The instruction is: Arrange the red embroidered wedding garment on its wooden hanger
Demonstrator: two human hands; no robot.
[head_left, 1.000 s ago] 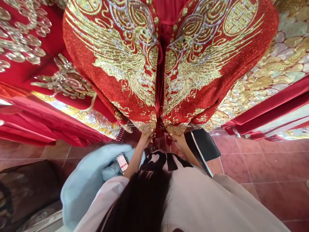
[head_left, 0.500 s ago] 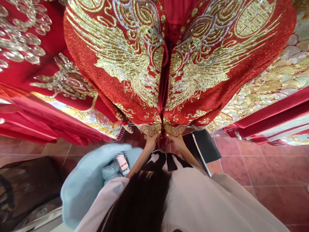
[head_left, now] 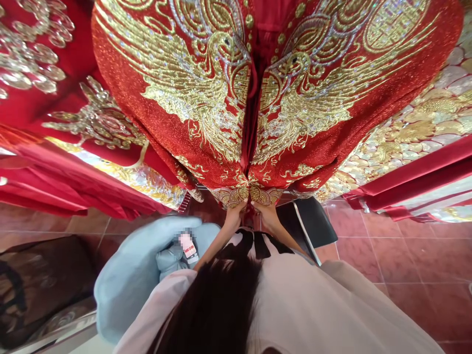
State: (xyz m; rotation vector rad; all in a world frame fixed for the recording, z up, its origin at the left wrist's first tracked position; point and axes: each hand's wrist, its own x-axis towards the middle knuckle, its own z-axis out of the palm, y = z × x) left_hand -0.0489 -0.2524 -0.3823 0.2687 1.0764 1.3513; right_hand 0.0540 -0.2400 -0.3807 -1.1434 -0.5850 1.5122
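Your left hand [head_left: 233, 215] and right hand [head_left: 268, 214] each pinch a bottom front edge of the red jacket with gold embroidered phoenixes [head_left: 206, 98]. The two edges nearly meet. A pale blue bundle [head_left: 129, 275] lies just beside your left arm.

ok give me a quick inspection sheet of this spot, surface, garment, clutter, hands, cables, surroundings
surface: red tiled floor; no table seen
job's things: red jacket with gold and silver bird embroidery hangs in front, its two front panels meeting at the hem
clutter: pale blue bundle with a small tag at lower left; black chair behind the hem
hands: left hand and right hand each pinch the hem at the centre opening
cables: nothing seen
surroundings: more red embroidered garments on both sides; dark bag at far left
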